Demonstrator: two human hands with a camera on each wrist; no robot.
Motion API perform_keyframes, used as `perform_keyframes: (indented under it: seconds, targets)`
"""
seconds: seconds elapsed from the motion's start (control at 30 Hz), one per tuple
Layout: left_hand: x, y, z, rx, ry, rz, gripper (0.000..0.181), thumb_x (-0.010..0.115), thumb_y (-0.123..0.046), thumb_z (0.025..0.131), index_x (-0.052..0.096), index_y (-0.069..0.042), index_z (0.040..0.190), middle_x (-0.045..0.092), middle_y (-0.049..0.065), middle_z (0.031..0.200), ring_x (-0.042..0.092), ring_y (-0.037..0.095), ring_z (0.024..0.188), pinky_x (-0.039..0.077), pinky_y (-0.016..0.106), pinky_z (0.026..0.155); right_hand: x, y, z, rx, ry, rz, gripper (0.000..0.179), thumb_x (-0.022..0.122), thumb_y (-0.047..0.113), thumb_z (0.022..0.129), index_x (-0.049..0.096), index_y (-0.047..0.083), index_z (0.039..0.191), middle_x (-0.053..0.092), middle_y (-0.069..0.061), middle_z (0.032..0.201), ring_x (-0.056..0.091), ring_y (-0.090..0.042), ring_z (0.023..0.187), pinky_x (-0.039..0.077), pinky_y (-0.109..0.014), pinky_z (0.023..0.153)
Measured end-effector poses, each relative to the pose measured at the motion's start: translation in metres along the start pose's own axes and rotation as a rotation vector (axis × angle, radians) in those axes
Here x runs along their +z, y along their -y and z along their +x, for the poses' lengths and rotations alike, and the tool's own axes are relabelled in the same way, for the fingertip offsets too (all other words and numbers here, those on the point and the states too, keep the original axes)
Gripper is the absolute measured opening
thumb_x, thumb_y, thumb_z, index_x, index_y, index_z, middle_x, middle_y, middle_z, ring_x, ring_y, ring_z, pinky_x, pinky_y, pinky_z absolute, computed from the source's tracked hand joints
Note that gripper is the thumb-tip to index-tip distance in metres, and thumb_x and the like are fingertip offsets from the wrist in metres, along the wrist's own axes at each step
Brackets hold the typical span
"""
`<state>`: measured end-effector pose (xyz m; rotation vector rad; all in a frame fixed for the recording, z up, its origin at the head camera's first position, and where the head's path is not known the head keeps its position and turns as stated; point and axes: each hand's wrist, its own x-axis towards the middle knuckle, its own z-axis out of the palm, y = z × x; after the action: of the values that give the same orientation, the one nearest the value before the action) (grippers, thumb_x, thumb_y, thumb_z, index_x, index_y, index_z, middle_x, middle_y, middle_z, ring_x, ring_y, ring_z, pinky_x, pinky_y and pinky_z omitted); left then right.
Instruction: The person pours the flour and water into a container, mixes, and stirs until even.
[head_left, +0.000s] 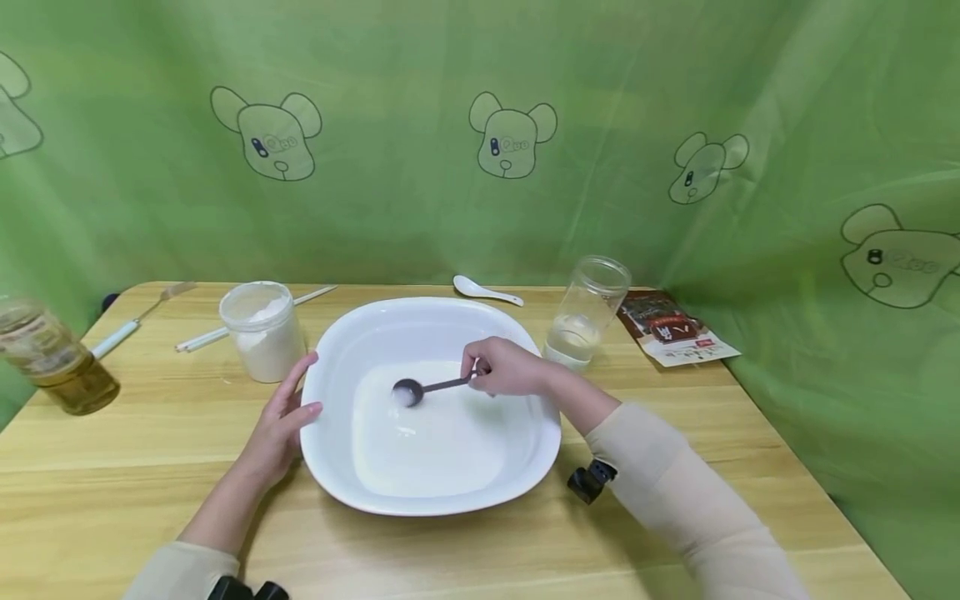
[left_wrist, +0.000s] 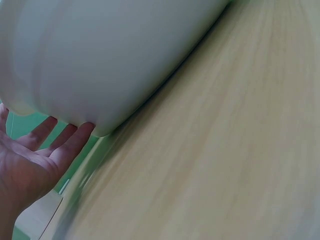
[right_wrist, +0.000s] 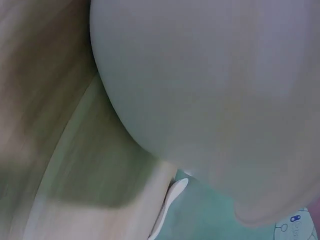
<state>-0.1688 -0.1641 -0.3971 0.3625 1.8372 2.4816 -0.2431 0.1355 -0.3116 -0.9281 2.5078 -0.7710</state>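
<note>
A large white basin (head_left: 431, 500) stands on the table, with a pale, shiny layer in its bottom that looks like liquid. My left hand (head_left: 279, 425) touches its left side, thumb and finger at the rim. Seen in the left wrist view, the left hand (left_wrist: 30, 165) has fairly straight fingers resting their tips against the outer wall. Over the basin, my right hand (head_left: 506, 367) pinches the handle of a dark spoon (head_left: 446, 385). Something white lies in the spoon's bowl. The right wrist view shows mostly the basin's outside (right_wrist: 200, 90).
A jar of white powder (head_left: 264, 337) stands left of the basin, near white sticks (head_left: 206, 339), a fork (head_left: 120, 335) and a tilted-looking jar of amber liquid (head_left: 75, 383). Behind and right are a white spoon (head_left: 483, 291), a glass of clear liquid (head_left: 576, 333) and a packet (head_left: 671, 329).
</note>
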Motion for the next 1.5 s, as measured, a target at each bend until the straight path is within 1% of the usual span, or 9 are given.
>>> perform_keyframes:
  seconds: [0.17,0.33,0.47,0.63,0.83,1.0,1.1,1.37,1.5]
  targets:
    - [-0.002,0.001,0.001,-0.015,0.001,0.014,0.057,0.044,-0.003,0.084,0.026,-0.021,0.135,0.038,0.012,0.116,0.055,0.017,0.088,0.051,0.037,0.064,-0.004,0.002,-0.016,0.007,0.080,0.026,0.009,0.053,-0.001,0.077,0.057,0.006,0.080,0.045,0.002,0.049,0.040,-0.008,0.043,0.032,-0.018,0.042]
    - [-0.003,0.002,0.001,-0.016,0.003,0.012,0.058,0.044,-0.003,0.084,0.025,-0.020,0.135,0.040,0.012,0.115,0.056,0.018,0.087,0.051,0.038,0.062,-0.018,0.002,-0.037,0.017,0.104,-0.030,0.011,0.053,-0.004,0.074,0.057,0.006,0.077,0.043,0.002,0.050,0.039,-0.008,0.044,0.032,-0.018,0.041]
    - [-0.003,0.003,0.001,-0.012,0.008,0.010,0.058,0.043,-0.002,0.084,0.025,-0.020,0.135,0.041,0.012,0.114,0.056,0.019,0.086,0.052,0.037,0.062,-0.027,-0.002,-0.050,0.012,0.064,-0.112,0.012,0.053,-0.005,0.074,0.057,0.006,0.075,0.043,0.003,0.052,0.037,-0.008,0.047,0.033,-0.019,0.042]
    - [-0.003,0.003,0.001,-0.010,0.007,0.007,0.057,0.043,-0.002,0.084,0.025,-0.020,0.135,0.042,0.010,0.113,0.056,0.017,0.086,0.052,0.037,0.063,-0.032,-0.003,-0.058,0.000,-0.029,-0.203,0.012,0.052,-0.005,0.075,0.057,0.007,0.075,0.043,0.004,0.054,0.038,-0.009,0.050,0.036,-0.022,0.046]
    - [-0.002,0.003,0.001,-0.013,0.010,-0.003,0.057,0.042,-0.002,0.084,0.025,-0.020,0.135,0.043,0.010,0.113,0.056,0.017,0.085,0.052,0.037,0.062,-0.036,-0.006,-0.063,0.018,-0.126,-0.200,0.013,0.052,-0.006,0.075,0.057,0.006,0.077,0.042,0.004,0.053,0.036,-0.009,0.047,0.034,-0.022,0.044]
    - [-0.002,0.002,0.000,-0.018,0.006,0.000,0.058,0.043,-0.002,0.083,0.025,-0.020,0.135,0.043,0.010,0.112,0.056,0.017,0.086,0.051,0.037,0.063,-0.043,-0.008,-0.068,-0.004,-0.195,-0.150,0.012,0.051,-0.006,0.076,0.057,0.004,0.079,0.043,0.002,0.053,0.036,-0.010,0.046,0.034,-0.022,0.042]
    - [-0.002,0.002,0.000,-0.015,0.005,0.001,0.058,0.044,-0.003,0.083,0.026,-0.020,0.135,0.044,0.009,0.111,0.056,0.017,0.086,0.051,0.036,0.065,-0.046,-0.009,-0.071,-0.007,-0.237,-0.088,0.010,0.053,-0.005,0.077,0.057,0.002,0.081,0.044,0.001,0.054,0.036,-0.011,0.046,0.034,-0.022,0.041]
    - [-0.002,0.001,0.001,-0.010,0.025,-0.017,0.057,0.044,-0.003,0.083,0.028,-0.022,0.134,0.045,0.008,0.109,0.056,0.017,0.086,0.051,0.035,0.066,-0.048,-0.013,-0.088,0.048,-0.362,0.233,0.009,0.054,-0.003,0.079,0.055,-0.001,0.088,0.049,-0.012,0.061,0.042,-0.014,0.049,0.033,-0.021,0.039]
    - [-0.002,0.002,0.000,-0.013,0.020,-0.014,0.057,0.044,-0.003,0.083,0.027,-0.022,0.134,0.047,0.006,0.107,0.056,0.016,0.084,0.051,0.035,0.065,-0.048,-0.013,-0.097,0.030,-0.438,0.370,0.011,0.055,-0.002,0.079,0.054,-0.004,0.090,0.047,-0.010,0.061,0.043,-0.015,0.049,0.033,-0.020,0.038]
